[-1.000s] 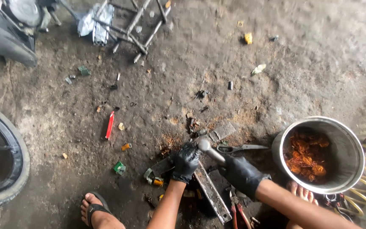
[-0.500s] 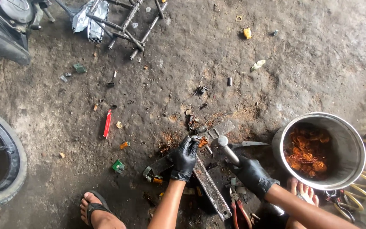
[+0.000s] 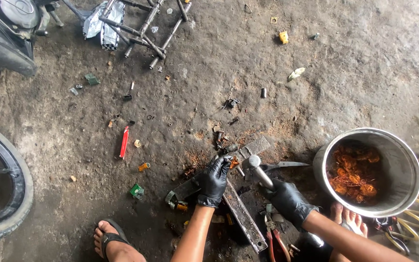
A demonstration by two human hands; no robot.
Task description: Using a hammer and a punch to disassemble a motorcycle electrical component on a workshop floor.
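Hammer (image 3: 258, 171) lowered since a second ago, head now just above the small orange piece (image 3: 233, 162) on the crossed metal bars (image 3: 248, 150) near the floor's lower middle. Gripped by the handle in the black-gloved right hand (image 3: 287, 200), fingers closed round it. Pinned in place by the gloved left hand (image 3: 214, 180), fingertips pressed on the piece. Steel pot (image 3: 403, 160) of rusty copper scraps at the right edge; red pliers (image 3: 273, 235) beside the bars; sandalled foot (image 3: 115, 240) at the bottom edge.
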